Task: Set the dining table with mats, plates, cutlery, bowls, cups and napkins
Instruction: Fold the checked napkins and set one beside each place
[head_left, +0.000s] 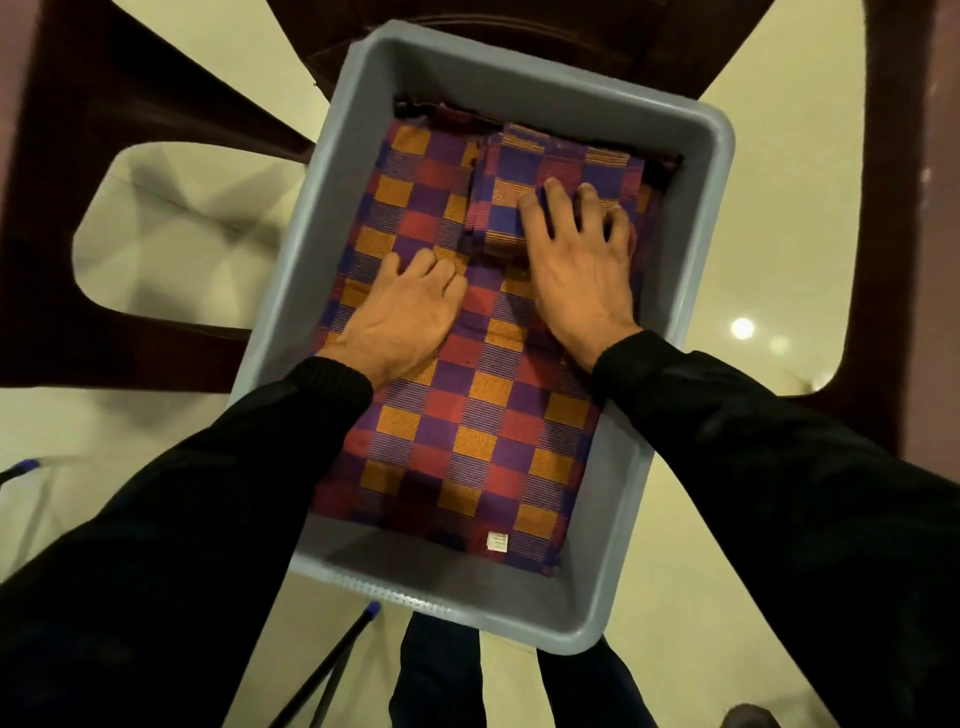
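Two kinds of checked cloth lie in the grey tub (332, 171): a large mat (467, 415) spread flat over its floor, and a smaller folded stack of napkins (545, 171) on top of it at the far right corner. How many pieces are in that stack I cannot tell; only layered edges show along its left side. More dark cloth at the far wall of the tub sits in shadow and is hard to make out. A small white label (497, 541) sits near the mat's near edge, its print too small to read.

The mat fills the tub almost wall to wall, with a narrow strip of bare grey floor at the near end. The napkin stack lies close to the far and right walls.

My right hand (576, 260) rests on the near part of the napkin stack, fingers spread and curling over it, fingertips pressing into the cloth. My left hand (405, 312) lies on the mat just left of the stack, fingers bent, knuckles up, apparently bunching the cloth.

Around the tub stand dark brown chair parts (130, 156) over a pale floor (727, 649). Black sleeves cover both my arms, and a dark rod with a blue tip (371, 610) crosses the lower left.
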